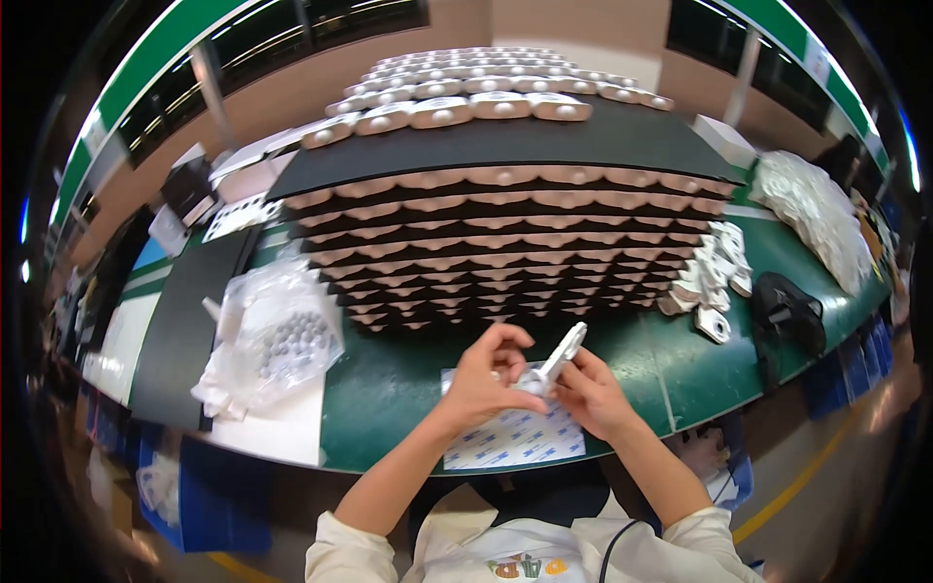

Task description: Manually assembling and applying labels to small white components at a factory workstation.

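In my right hand (595, 394) is a white plastic part (564, 356), long and narrow as seen from its edge, tilted up and pinched between thumb and fingers. Beside it, my left hand (483, 381) has its fingers curled but apart, the thumb close to the part's lower end. Whether the thumb touches it I cannot tell. Under both hands lies a white sheet with blue printed marks (515, 439), on the green tabletop (389, 418).
Ahead rises a tall stack of black boards (515, 146) layered with rows of white parts. A clear bag of small round pieces (296, 345) lies left. Loose white parts (714, 277), a black fan-like object (785, 316) and a bulging plastic bag (812, 219) are right.
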`<state>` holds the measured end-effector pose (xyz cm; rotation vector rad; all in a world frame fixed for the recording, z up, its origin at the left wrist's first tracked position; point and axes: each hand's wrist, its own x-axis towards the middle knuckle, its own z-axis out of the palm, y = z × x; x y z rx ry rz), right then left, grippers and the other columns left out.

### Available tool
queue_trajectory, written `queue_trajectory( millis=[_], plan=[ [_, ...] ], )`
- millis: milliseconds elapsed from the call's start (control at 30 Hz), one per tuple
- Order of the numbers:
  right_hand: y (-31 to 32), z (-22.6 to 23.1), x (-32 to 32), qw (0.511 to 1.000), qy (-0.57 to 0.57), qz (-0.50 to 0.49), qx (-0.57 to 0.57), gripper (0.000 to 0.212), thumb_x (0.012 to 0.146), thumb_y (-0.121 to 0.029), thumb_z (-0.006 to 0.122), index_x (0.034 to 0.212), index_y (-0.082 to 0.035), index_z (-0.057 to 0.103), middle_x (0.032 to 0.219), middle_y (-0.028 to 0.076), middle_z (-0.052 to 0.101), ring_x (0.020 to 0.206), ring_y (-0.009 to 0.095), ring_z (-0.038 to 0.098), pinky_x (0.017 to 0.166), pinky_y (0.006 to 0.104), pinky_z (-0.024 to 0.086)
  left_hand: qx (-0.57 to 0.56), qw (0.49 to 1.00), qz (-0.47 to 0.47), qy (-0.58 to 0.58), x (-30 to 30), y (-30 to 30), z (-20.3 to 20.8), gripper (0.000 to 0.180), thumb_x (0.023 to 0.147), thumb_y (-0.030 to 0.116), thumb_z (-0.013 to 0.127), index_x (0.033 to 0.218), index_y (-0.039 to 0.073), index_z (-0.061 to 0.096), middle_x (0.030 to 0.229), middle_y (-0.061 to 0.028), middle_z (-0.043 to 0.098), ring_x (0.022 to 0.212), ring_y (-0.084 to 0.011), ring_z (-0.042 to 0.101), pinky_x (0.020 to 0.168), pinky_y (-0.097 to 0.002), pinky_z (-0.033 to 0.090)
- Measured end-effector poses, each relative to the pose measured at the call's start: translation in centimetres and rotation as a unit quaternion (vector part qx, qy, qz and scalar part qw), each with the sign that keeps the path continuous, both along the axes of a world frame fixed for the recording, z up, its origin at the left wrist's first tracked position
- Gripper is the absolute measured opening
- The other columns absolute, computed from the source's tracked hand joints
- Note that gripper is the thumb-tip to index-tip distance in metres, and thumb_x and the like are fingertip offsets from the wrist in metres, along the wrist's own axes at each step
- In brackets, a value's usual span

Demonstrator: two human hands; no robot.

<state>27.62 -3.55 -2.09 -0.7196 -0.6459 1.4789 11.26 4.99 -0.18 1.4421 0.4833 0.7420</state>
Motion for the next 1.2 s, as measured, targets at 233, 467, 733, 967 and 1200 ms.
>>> queue_trajectory(
  millis=[233, 467, 733, 967, 1200],
  plan=[
    [-0.3, 2.2, -0.5, 0.995, -0.090, 0.024, -0.025, 0.020, 0.088, -0.015, 0.055, 0.104, -0.005, 0.048, 0.089, 0.005, 0.056, 0.084, 0.016, 0.057, 0.075, 0.0288, 0.047, 0.145, 0.988, -0.041, 0.039, -0.3, -0.8, 1.0, 0.113, 0.041, 0.027, 0.089, 0.135, 0.016, 0.027, 0.073, -0.0021, 0.042, 0.066, -0.0148, 0.043, 0.061, -0.0266, 0.039],
    [1.3, 2.7, -2.2, 0.996, -0.080, 0.045, 0.012, 0.020, 0.089, -0.010, 0.050, 0.107, -0.001, 0.051, 0.095, 0.006, 0.059, 0.081, 0.013, 0.057, 0.071, 0.0259, 0.046, 0.198, 0.934, 0.283, 0.091, -10.7, -2.7, 3.6, 0.054, 0.063, 0.017, 0.079, 0.110, 0.007, 0.055, 0.069, 0.0027, 0.044, 0.061, -0.0081, 0.041, 0.056, -0.0218, 0.038],
    [2.2, 3.6, -3.6, 0.993, -0.111, 0.042, -0.011, 0.025, 0.089, -0.012, 0.047, 0.111, 0.000, 0.050, 0.093, 0.008, 0.061, 0.079, 0.013, 0.059, 0.069, 0.0243, 0.048, 0.259, 0.529, 0.686, 0.426, -31.3, -0.4, -1.5, 0.018, 0.073, 0.019, 0.066, 0.087, 0.007, 0.065, 0.080, -0.0110, 0.057, 0.075, -0.0286, 0.057, 0.066, -0.0363, 0.045],
    [3.4, 3.7, -5.2, 0.989, -0.089, 0.083, -0.079, 0.016, 0.088, -0.017, 0.049, 0.095, -0.003, 0.054, 0.079, 0.002, 0.057, 0.065, 0.008, 0.050, 0.057, 0.0195, 0.043, 0.210, 0.572, 0.715, 0.343, -33.6, 0.3, -3.5, 0.019, 0.079, 0.019, 0.062, 0.082, 0.000, 0.062, 0.077, -0.0093, 0.057, 0.074, -0.0224, 0.058, 0.067, -0.0349, 0.045],
    [5.3, 4.0, -8.3, 0.972, -0.089, 0.144, -0.161, 0.013, 0.088, -0.015, 0.053, 0.091, -0.003, 0.056, 0.073, 0.000, 0.054, 0.063, 0.006, 0.051, 0.055, 0.0179, 0.045, 0.115, 0.700, 0.703, -0.054, -22.2, -4.5, 2.5, 0.016, 0.091, 0.018, 0.051, 0.082, 0.005, 0.053, 0.059, 0.0086, 0.041, 0.045, 0.0017, 0.031, 0.039, -0.0160, 0.020]
  ],
)
